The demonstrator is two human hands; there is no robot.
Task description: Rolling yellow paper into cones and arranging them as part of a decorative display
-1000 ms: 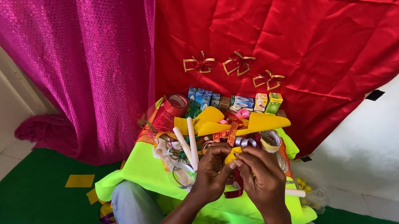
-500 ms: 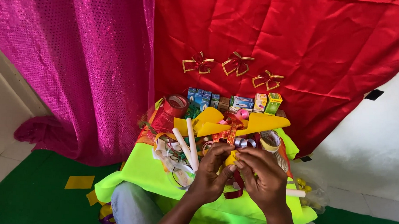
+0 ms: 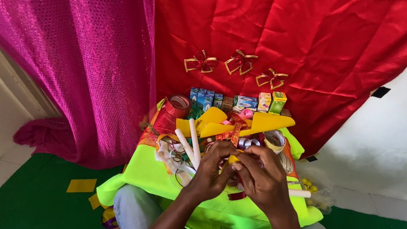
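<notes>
My left hand (image 3: 213, 171) and my right hand (image 3: 262, 175) meet over the lime-green cloth (image 3: 142, 178) on my lap. Their fingertips pinch a small yellow piece (image 3: 233, 159) between them, and a red ribbon with gold edging (image 3: 236, 129) runs up from the hands towards the yellow paper sheets (image 3: 266, 122). A dark red ribbon end (image 3: 236, 195) hangs below my palms. Two white glue sticks (image 3: 190, 143) lie just left of my left hand.
A red ribbon roll (image 3: 177, 105), a tape roll (image 3: 274, 140) and a row of small boxes (image 3: 238, 101) sit at the back. Three red-and-gold bows (image 3: 239, 61) hang on the red cloth. A pink sequin curtain (image 3: 79, 65) drapes left. Yellow scraps (image 3: 80, 185) lie on green floor.
My hands have drawn closer together and the fingers have shifted on the small yellow piece. The view is otherwise the same.
</notes>
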